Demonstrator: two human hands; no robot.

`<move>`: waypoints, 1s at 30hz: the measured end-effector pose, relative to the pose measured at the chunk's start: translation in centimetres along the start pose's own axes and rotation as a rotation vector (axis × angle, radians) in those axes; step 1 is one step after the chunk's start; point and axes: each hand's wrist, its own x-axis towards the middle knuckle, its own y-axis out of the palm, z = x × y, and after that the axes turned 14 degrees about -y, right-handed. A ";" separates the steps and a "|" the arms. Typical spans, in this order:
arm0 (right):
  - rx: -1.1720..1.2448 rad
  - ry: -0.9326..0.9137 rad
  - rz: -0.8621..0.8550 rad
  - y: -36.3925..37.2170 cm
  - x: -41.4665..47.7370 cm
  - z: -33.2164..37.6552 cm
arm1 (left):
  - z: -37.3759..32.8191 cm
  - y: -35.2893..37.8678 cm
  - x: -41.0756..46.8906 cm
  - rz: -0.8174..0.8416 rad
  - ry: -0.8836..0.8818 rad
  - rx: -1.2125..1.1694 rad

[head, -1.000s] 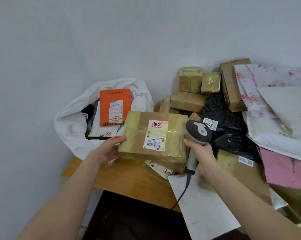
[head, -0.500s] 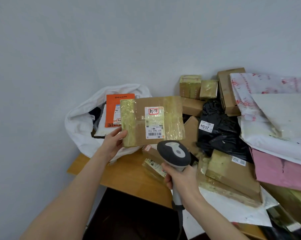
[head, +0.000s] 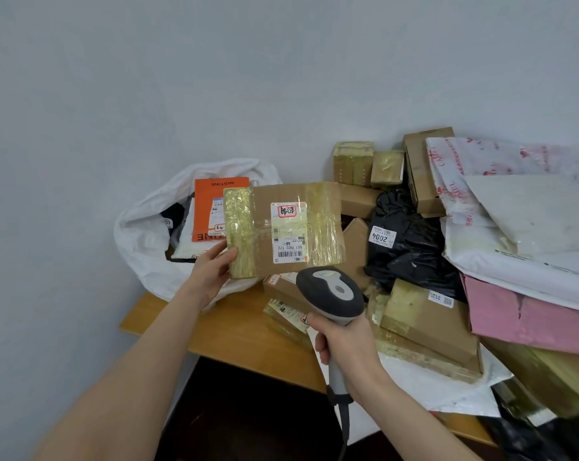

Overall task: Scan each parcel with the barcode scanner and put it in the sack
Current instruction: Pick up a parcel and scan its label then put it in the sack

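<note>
A flat cardboard parcel (head: pixel 283 229), banded with yellowish tape, is held up off the table (head: pixel 235 331) by the left hand (head: pixel 215 271). Its lower left corner is gripped, with the thumb laid on the front face and the fingers hidden behind. The parcel's face is turned toward the camera, and a white shipping label (head: pixel 289 232) is seen on it, with the barcode at the label's lower end.

The barcode scanner (head: pixel 331 294) is grasped by the right hand (head: pixel 344 341), whose fingers are wrapped round the handle. Its dark head is raised just below the parcel's lower edge, to the right of the left hand. Whether the head touches the parcel cannot be told. A cable (head: pixel 344 424) is seen running down from the handle, below the right hand.

Just beyond the left hand, the white sack (head: pixel 148 234) lies open on the table's far left corner. An orange packet (head: pixel 215 201) and other packets are seen inside it, partly covered in view by the held parcel.

Just right of the right hand, a flat taped box (head: pixel 428 321) is laid on a white mailer. Beyond it a black bag (head: pixel 411 244) marked 2004 is heaped. Farther right, printed white mailers (head: pixel 514 211) are piled on a pink mailer (head: pixel 527 314). Small taped boxes (head: pixel 353 163) are stacked against the wall, beyond the held parcel.
</note>
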 end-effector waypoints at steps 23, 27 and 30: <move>0.220 -0.058 -0.227 14.7 19.0 3.4 | -17.4 -11.8 10.5 -0.371 0.380 0.280; 0.192 -0.021 -0.253 20.9 24.8 2.7 | -17.8 -14.5 15.8 -0.297 0.190 0.389; 0.157 0.012 -0.247 24.2 28.1 2.2 | -17.1 -14.5 19.4 -0.172 -0.005 0.412</move>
